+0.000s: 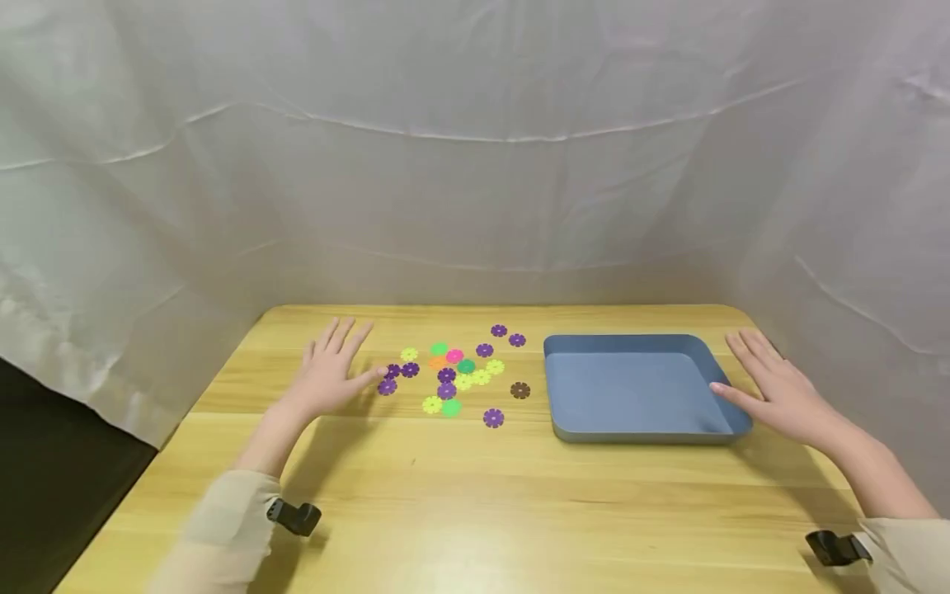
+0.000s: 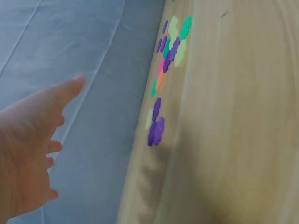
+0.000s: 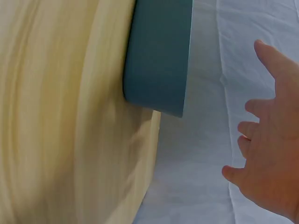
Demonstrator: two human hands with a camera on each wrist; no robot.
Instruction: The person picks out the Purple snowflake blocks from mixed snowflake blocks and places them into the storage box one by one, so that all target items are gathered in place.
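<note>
Now both flat, unclenched grips bracket things: left hand (image 1: 330,375) beside discs (image 1: 453,371), right hand (image 1: 772,388) beside tray (image 1: 631,433).

Both arms wear loose beige sleeves, and there's a small black clip-like device (image 1: 295,517) strapped at each wrist, hands bare.

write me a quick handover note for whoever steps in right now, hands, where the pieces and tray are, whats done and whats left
Left hand: open, fingers spread flat on the table, thumb tip right beside the purple flower discs; holds nothing.
Right hand: open, flat beside the blue tray, thumb at its right rim; holds nothing.
Flower discs: all loose on the table left of the tray, a brown disc closest to it.
Done: nothing, the tray holds no discs.
Left: every disc, if they belong in the tray.
</note>
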